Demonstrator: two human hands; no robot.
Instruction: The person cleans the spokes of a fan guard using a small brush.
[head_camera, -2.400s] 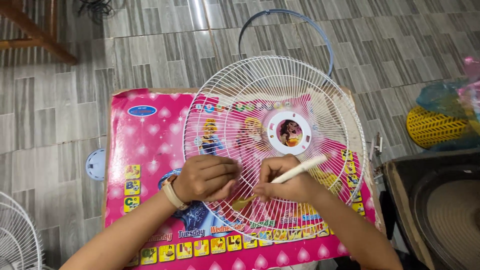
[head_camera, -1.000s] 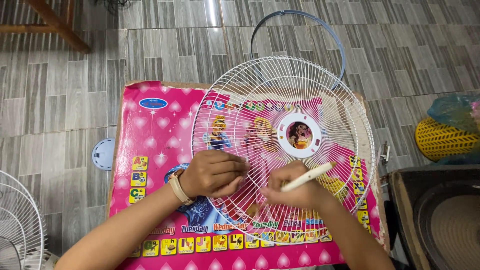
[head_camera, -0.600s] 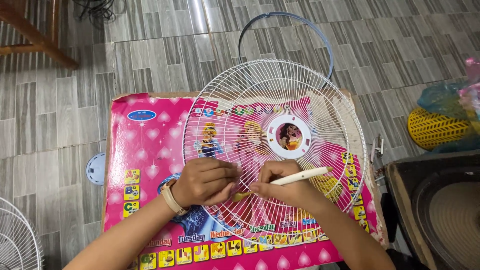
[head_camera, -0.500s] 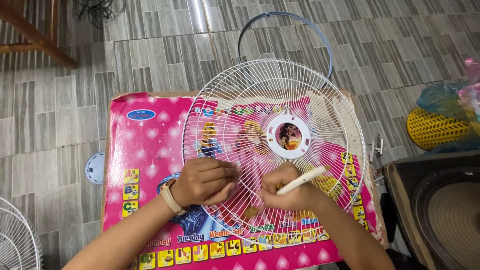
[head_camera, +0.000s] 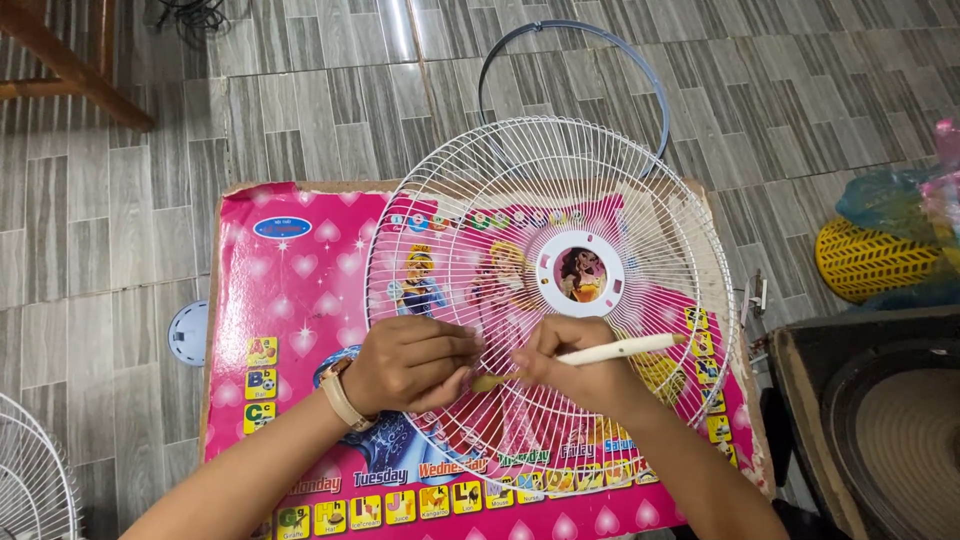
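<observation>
Leftmost, peeking in at the lower corner: part of another white wire grille (head_camera: 30, 480), lying on the grey tiled floor (head_camera: 120, 200). Next, sitting half under the mat's edge: a small pale blue round cap (head_camera: 189, 333). Spreading across the middle: a pink picture mat (head_camera: 290, 290) on cardboard, carrying the white wire fan guard (head_camera: 548, 300). Pressing down on the guard's lower left wires: the left hand (head_camera: 410, 362), wristwatch on, fingers curled shut over the wires and pinning them. Just beside it, almost touching: the right hand (head_camera: 580, 375), closed around a cream-handled brush (head_camera: 590, 356), handle pointing right and slightly up, yellowish tip (head_camera: 485, 382) poking out leftward onto the wires between the two hands. Lying behind the guard on the tiles: a blue-grey ring (head_camera: 572, 80). Farther right: a yellow ribbed object (head_camera: 868, 262) under a bluish plastic bag (head_camera: 890, 205), then a dark box (head_camera: 870, 420) at the lower corner.
</observation>
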